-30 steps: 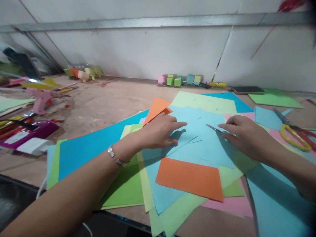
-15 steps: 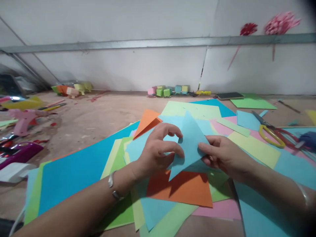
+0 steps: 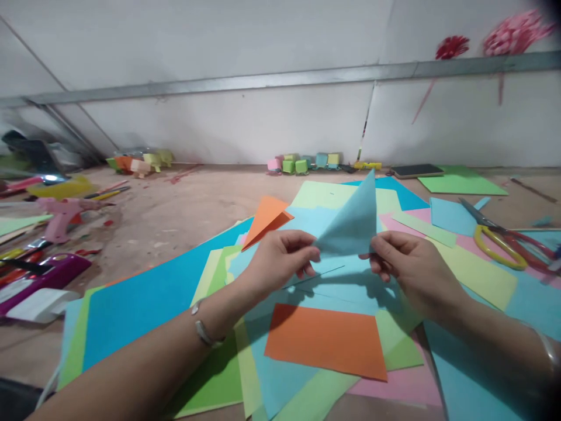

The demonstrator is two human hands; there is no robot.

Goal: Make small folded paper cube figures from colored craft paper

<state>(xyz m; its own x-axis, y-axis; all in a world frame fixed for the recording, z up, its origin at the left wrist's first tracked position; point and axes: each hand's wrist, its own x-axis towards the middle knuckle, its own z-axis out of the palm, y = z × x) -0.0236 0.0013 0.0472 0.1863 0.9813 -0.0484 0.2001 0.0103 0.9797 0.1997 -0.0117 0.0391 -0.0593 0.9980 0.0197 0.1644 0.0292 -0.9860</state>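
A light blue paper triangle (image 3: 355, 225) is raised above the pile of coloured sheets, its point upward. My left hand (image 3: 289, 254) pinches its lower left corner between thumb and fingers. At the lower right corner, my right hand (image 3: 403, 263) grips the same paper between thumb and fingers. Below them lies an orange rectangle of paper (image 3: 326, 342) on light blue and green sheets. Behind my left hand rests a folded orange piece (image 3: 265, 219).
Scissors with yellow and red handles (image 3: 499, 242) lie at the right. A pink glue gun (image 3: 61, 216) and a purple tool (image 3: 48, 283) are at the left. Small paper cubes (image 3: 301, 166) and a dark phone (image 3: 416, 171) sit near the wall.
The blue triangle has turned and risen slightly, its tip now further right. My left hand's fingers have closed on its corner. The view has shifted a little to the left.
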